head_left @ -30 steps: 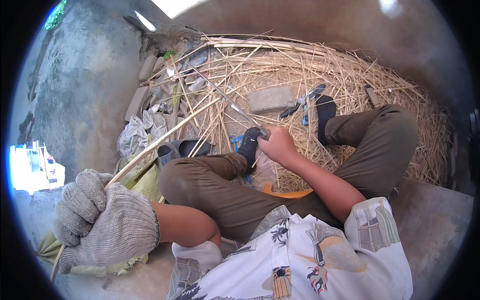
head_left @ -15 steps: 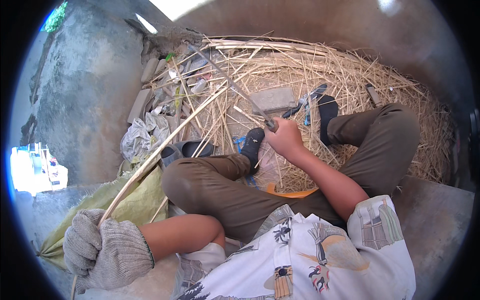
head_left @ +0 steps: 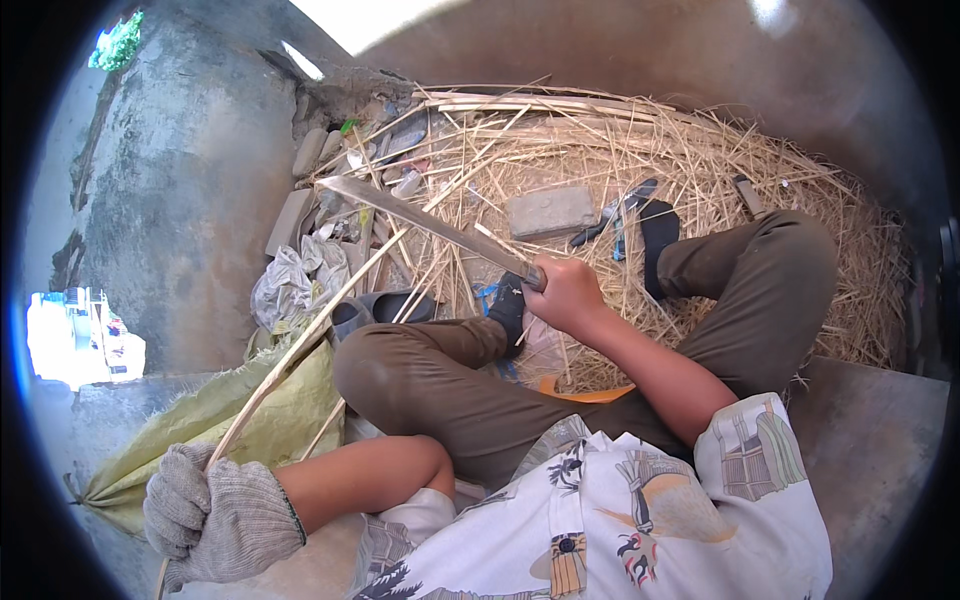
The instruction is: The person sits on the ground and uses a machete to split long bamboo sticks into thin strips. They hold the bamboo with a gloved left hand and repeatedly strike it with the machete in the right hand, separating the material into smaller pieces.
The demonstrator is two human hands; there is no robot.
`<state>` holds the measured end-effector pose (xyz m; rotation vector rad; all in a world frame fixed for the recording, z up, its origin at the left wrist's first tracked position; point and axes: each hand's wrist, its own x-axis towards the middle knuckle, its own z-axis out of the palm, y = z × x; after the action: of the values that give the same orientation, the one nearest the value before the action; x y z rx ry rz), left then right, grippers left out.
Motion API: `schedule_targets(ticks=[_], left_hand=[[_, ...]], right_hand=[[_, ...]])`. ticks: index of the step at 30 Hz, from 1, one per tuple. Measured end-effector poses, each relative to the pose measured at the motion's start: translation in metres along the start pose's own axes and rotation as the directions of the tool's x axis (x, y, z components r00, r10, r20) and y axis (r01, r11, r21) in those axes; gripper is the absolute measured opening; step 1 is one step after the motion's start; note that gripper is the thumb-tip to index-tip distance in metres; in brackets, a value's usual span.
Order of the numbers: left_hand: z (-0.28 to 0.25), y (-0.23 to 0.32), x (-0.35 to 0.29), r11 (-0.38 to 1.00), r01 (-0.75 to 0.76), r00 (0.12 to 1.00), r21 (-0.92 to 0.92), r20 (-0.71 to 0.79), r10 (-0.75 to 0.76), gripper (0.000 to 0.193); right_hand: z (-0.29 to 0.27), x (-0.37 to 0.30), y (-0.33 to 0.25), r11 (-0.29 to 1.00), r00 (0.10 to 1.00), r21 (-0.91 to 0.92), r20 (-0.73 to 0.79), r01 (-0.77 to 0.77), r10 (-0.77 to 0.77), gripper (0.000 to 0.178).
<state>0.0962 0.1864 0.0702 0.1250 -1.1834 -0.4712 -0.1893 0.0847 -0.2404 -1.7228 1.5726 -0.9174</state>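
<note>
My left hand (head_left: pixel 222 515), in a grey knitted glove, is closed round a long pale strip (head_left: pixel 278 372) that looks like split bamboo. The strip slants up and away to the right, past my bent left knee. My bare right hand (head_left: pixel 572 296) grips the short handle of a machete (head_left: pixel 425 220) in front of my crossed legs. Its long blade points up and to the left, with its broad side showing. In the picture the blade crosses over the far part of the strip; whether they touch I cannot tell.
Pale shavings and thin strips (head_left: pixel 800 240) cover the floor ahead and right. Among them lie a grey brick (head_left: pixel 550 212) and a dark tool (head_left: pixel 620 208). Dark slippers (head_left: pixel 400 305), crumpled plastic (head_left: pixel 285 285) and a yellowish woven sack (head_left: pixel 215 430) are on the left, near a wall.
The machete has turned, its tip dropping left and nearer and its broad side now showing. My right hand has moved slightly nearer. The left hand still holds the strip.
</note>
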Motion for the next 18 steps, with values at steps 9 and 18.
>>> schedule_targets(ticks=[9, 18], left_hand=[[0.007, 0.012, -0.005, 0.984, 0.01, 0.988, 0.176, -0.154, 0.017, 0.055], [0.0, 0.026, -0.001, 0.997, 0.061, 0.997, -0.037, -0.048, -0.062, 0.051]], right_hand=[[0.0, 0.004, 0.013, 0.978, 0.981, -0.077, 0.001, -0.193, 0.193, 0.02], [-0.007, 0.014, 0.044, 0.858, 0.863, -0.087, -0.063, -0.506, 0.502, 0.019]])
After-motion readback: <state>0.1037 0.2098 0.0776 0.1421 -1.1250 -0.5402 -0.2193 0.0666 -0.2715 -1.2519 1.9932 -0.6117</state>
